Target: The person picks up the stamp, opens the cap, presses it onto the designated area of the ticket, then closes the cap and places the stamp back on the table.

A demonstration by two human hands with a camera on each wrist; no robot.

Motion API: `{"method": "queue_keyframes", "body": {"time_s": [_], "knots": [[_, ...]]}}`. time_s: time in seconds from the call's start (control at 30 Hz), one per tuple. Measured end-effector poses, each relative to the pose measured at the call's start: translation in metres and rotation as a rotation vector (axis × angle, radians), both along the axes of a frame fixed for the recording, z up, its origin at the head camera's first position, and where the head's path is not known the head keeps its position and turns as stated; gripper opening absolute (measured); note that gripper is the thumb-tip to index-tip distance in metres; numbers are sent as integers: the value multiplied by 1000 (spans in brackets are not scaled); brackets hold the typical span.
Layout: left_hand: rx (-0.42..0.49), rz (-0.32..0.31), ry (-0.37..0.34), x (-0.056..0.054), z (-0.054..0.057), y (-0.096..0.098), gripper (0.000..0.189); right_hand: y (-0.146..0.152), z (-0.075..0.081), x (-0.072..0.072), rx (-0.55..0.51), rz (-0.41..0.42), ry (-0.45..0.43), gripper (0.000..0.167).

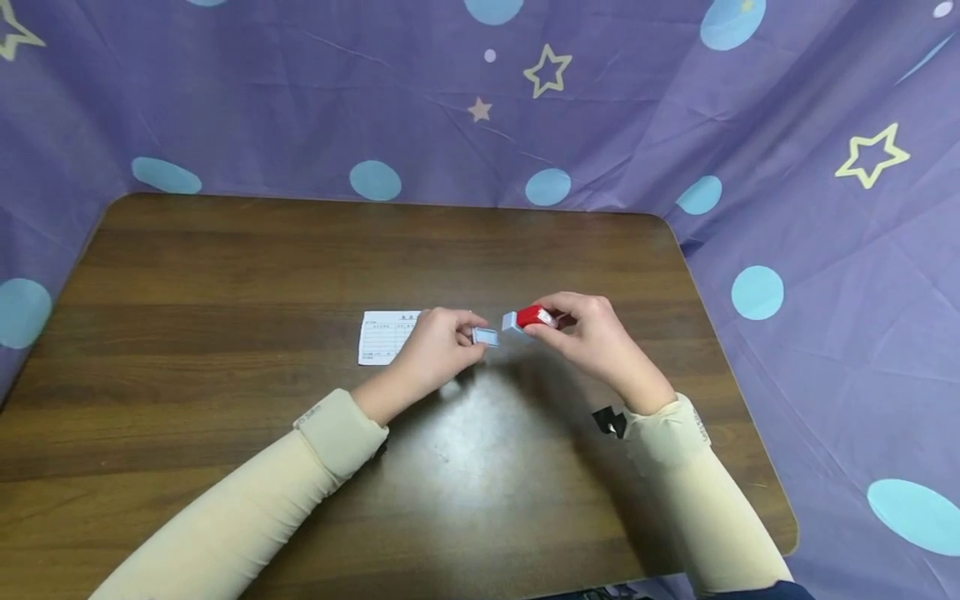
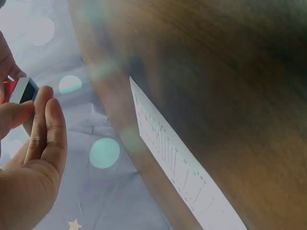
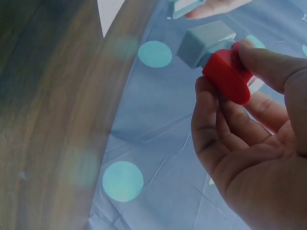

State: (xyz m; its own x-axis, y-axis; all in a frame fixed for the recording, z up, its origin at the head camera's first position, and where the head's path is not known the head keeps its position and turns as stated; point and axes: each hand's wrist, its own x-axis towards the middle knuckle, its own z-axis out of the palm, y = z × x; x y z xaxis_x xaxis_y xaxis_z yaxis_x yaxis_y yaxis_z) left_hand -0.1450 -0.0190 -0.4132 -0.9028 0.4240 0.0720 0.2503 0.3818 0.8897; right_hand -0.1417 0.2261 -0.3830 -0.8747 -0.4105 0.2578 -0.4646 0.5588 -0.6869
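My right hand (image 1: 588,333) grips a red stamp (image 1: 532,316) between thumb and fingers, its pale blue-grey block end (image 3: 204,43) pointing left. Facing it across a small gap, my left hand (image 1: 446,346) pinches a small pale blue rectangular cap (image 1: 486,337) between thumb and fingertips. Both pieces are held up above the wooden table. In the left wrist view, the fingers (image 2: 53,124) hide much of the cap. A white printed form (image 1: 381,340) lies flat on the table beyond the left hand, which covers its right part.
A small black piece (image 1: 608,422) lies on the brown wooden table (image 1: 225,275) beside the right wrist, partly behind the sleeve (image 1: 667,429). Purple cloth (image 1: 300,100) with stars and blue dots hangs along the table's back and right edges.
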Motion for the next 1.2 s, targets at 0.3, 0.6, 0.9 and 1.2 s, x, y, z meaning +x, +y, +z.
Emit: {"method": "queue_keyframes", "body": {"time_s": [0.3, 0.6, 0.9, 1.2], "knots": [[102, -20, -89, 1, 4, 2, 34, -8, -7, 1, -63, 58, -34, 22], [165, -53, -83, 1, 4, 4, 30, -11, -9, 2, -118, 81, -47, 21], [190, -70, -41, 3, 1, 1, 46, -13, -12, 4, -171, 86, -117, 22], [257, 18, -191, 3, -4, 2, 31, -14, -12, 3, -177, 68, -142, 21]]}}
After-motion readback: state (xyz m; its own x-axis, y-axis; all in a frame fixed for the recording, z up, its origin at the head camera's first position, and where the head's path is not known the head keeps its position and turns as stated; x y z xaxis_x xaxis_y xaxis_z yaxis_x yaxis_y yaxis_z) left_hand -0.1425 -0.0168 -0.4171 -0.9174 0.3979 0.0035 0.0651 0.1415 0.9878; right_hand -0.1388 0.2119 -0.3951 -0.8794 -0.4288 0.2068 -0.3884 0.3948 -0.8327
